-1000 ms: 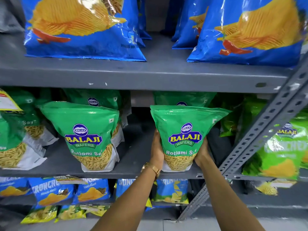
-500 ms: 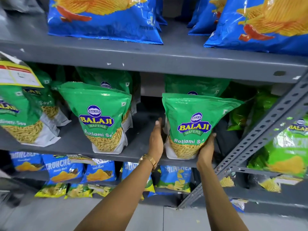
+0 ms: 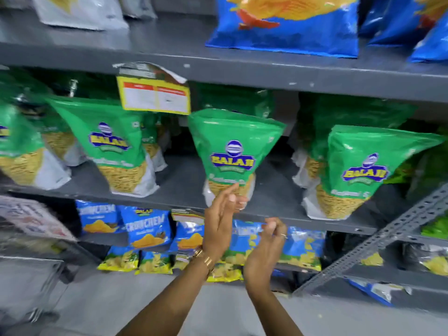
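Hovering left hand [image 3: 221,224], fingers straight, empty, at green pouch [image 3: 234,146] base; right hand [image 3: 264,248] lower, loosely curled, empty.

The green stand-up pouch of thin plastic film [image 3: 232,151] in the middle is glossy, with white glare streaks across its creased top. The green film pouches left [image 3: 114,141] and right [image 3: 363,166] of it shine the same way. The large blue crisp bag of plastic film [image 3: 286,32] on the far upper shelf is glossy too. The grey metal shelf board [image 3: 266,73] has a matt painted finish with small pale chips on its front edge. The yellow-edged paper label [image 3: 155,98] hanging from it is matt, and its top is curled. The perforated grey metal angle bar [image 3: 388,234] on the right is matt. A gold-coloured metal bracelet [image 3: 206,260] gleams on the left wrist.
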Demonstrator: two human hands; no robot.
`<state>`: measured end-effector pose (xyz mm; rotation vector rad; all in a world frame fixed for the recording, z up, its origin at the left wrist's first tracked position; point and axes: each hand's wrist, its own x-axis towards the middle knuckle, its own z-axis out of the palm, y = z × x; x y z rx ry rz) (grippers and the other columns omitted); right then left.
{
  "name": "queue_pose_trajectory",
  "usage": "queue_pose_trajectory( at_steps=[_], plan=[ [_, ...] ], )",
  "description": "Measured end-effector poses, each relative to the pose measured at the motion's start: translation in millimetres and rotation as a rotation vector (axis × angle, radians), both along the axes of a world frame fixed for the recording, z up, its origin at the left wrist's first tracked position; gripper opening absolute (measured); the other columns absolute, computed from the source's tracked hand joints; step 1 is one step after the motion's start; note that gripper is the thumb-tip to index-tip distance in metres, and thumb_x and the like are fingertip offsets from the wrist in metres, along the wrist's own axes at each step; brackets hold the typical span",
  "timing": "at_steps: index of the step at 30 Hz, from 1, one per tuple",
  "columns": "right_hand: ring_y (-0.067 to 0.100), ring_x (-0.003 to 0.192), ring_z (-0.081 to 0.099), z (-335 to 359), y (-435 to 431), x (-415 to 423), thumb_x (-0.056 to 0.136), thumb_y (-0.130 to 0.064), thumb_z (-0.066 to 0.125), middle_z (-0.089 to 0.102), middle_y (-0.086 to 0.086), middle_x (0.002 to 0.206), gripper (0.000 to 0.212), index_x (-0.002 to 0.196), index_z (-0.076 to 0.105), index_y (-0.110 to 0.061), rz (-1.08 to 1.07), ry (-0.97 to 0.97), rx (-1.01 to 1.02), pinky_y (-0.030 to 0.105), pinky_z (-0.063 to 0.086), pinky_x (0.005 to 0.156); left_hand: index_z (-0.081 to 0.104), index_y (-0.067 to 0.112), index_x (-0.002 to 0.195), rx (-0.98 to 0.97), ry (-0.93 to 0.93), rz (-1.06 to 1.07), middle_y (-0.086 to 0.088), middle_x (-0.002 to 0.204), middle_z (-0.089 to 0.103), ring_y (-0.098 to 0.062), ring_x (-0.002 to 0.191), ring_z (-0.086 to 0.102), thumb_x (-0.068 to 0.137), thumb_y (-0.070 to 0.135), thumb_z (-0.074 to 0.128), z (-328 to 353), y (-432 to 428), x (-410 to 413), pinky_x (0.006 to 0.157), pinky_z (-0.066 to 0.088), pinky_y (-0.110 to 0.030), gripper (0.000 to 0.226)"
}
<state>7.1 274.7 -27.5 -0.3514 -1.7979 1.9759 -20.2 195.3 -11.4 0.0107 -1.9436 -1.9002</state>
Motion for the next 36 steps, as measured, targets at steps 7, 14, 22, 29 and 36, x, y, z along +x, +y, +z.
queue_pose_trajectory(
  at_steps=[7,14,22,29,36],
  plan=[
    [0.017,0.123,0.054,18,-162,-20,0.104,-0.026,0.035,0.06,0.0,0.125,0.031,0.124,0.057,-0.017,0.435,0.016,-0.003,0.032,0.039,0.11,0.049,0.018,0.131,0.058,0.04,0.363,0.001,0.12,0.064,-0.009,0.105,0.062,0.1,0.026,0.045,15,-174,20,0.095,0.051,-0.034,0.032],
    [0.016,0.144,0.03,32,-228,-116,0.105,-0.024,0.032,0.032,0.008,0.157,0.047,0.148,0.031,-0.005,0.478,-0.121,-0.148,0.021,0.021,0.115,0.039,0.009,0.141,0.138,-0.05,0.478,-0.001,0.135,0.045,-0.015,0.124,0.043,0.105,0.027,0.038,30,-295,-33,0.101,0.037,-0.021,0.04],
    [0.021,0.14,0.041,22,-278,-152,0.102,-0.04,0.034,0.045,0.007,0.151,0.051,0.145,0.041,-0.014,0.512,-0.235,-0.381,0.043,0.03,0.118,0.078,0.032,0.097,0.474,-0.24,0.16,0.009,0.104,0.077,-0.002,0.087,0.073,0.106,0.039,0.023,27,-352,-94,0.075,0.057,-0.019,0.056],
    [0.013,0.096,0.063,0,-287,-160,0.102,-0.044,0.027,0.063,0.007,0.121,0.05,0.136,0.051,-0.016,0.57,-0.335,-0.431,0.02,0.054,0.067,0.059,0.021,0.096,0.499,-0.339,0.033,0.012,0.067,0.077,-0.009,0.067,0.073,0.105,0.038,0.018,-5,-353,-112,0.072,0.055,-0.03,0.045],
    [0.005,0.054,0.071,-1,-289,-164,0.101,-0.044,0.03,0.074,-0.01,0.061,0.041,0.093,0.062,-0.02,0.558,-0.34,-0.509,0.016,0.053,0.045,0.062,0.018,0.1,0.611,-0.297,-0.079,0.005,0.077,0.079,-0.011,0.07,0.075,0.105,0.038,0.016,-7,-347,-112,0.057,0.059,-0.023,0.051]
  ],
)
